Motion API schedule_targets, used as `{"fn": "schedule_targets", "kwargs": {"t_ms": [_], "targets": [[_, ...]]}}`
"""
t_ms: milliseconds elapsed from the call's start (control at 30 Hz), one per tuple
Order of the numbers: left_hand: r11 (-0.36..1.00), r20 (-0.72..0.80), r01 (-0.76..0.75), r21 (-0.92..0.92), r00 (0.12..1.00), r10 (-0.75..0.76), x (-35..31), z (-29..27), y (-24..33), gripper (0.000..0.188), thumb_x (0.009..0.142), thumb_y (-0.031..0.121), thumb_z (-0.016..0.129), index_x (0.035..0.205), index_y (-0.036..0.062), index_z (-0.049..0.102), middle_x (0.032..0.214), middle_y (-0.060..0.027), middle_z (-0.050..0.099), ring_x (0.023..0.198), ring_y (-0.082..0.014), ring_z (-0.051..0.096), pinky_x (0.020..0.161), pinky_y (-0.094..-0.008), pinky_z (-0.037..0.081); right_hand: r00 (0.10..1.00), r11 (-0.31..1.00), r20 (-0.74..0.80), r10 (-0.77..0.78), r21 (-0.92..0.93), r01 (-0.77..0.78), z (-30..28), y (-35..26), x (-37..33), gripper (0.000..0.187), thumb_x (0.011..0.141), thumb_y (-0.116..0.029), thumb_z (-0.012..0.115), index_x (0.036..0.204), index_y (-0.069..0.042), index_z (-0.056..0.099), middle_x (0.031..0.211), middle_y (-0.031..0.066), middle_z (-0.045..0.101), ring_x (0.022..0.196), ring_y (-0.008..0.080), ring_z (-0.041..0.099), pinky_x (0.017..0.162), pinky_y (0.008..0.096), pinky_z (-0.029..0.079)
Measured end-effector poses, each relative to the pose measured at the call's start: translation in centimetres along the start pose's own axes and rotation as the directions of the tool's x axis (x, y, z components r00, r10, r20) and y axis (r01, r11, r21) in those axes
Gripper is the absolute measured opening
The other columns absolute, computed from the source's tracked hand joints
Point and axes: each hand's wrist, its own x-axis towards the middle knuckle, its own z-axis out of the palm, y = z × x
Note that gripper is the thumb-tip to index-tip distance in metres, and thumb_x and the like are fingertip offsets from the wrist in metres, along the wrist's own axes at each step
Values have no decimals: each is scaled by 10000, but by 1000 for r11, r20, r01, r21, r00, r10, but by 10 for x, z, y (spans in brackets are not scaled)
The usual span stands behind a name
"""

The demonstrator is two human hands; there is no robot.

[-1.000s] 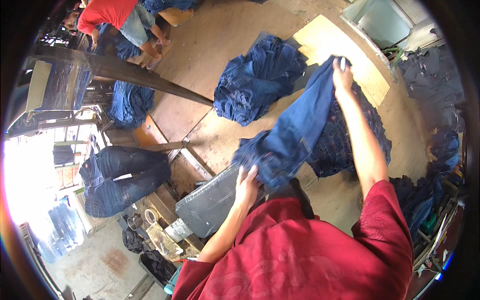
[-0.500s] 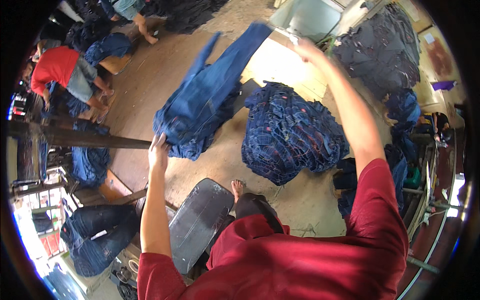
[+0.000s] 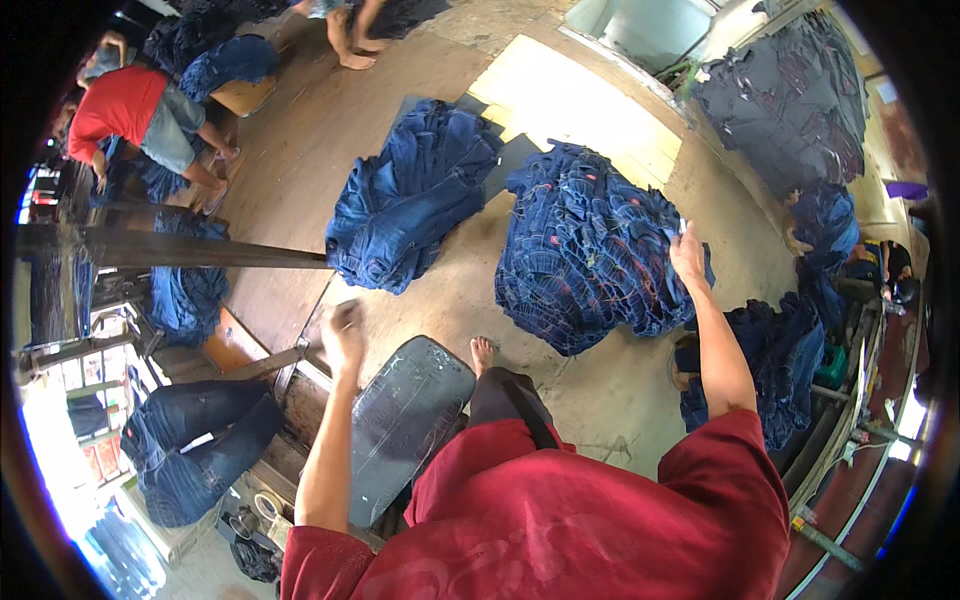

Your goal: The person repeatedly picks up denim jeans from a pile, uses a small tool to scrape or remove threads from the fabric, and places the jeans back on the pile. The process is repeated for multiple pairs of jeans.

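My left hand (image 3: 345,340) hangs in the air near the dark padded seat, apart from the jeans. It is smeared by motion, and its fingers cannot be read. My right hand (image 3: 687,257) is at the right edge of a large stack of blue jeans (image 3: 590,250), fingers drawn together. A small pale thing shows at its fingertips, too small to name. Loose threads and reddish tags stick out of the stack. To its left, a second pile of blue jeans (image 3: 410,195) lies on the floor, the top pair crumpled and spread over it.
A dark post (image 3: 200,247) juts in from the left. The dark padded seat (image 3: 410,420) stands by my leg, with dark jeans (image 3: 200,450) farther left. Grey garments (image 3: 785,105) are heaped at far right. A person in red (image 3: 125,110) bends over jeans at far left.
The jeans stretched between my two hands now lie on the left pile, let go. My right hand has come down and nearer, to the right stack; my left hand has drawn back towards me.
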Motion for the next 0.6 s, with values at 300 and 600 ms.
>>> {"fn": "schedule_targets", "kwargs": {"t_ms": [300,600], "targets": [[877,868,255,-408,407,285,-90,135,269,716,1142,643,424,1466,65,693,1273,-66,755,1076,-164,583,1031,-366,481,961,928,-276,-25,350,125,-57,-144,-112,221,1029,-87,575,1193,34,489,1056,343,676,1040,562,665,907,594,499],[-71,861,872,-485,490,135,-82,171,222,593,1073,494,657,1481,66,613,1430,-133,696,1297,-299,649,1213,-476,449,960,817,-109,-257,507,276,-16,-269,-293,396,777,121,668,1114,11,490,1177,270,559,1123,490,588,994,538,477]]}}
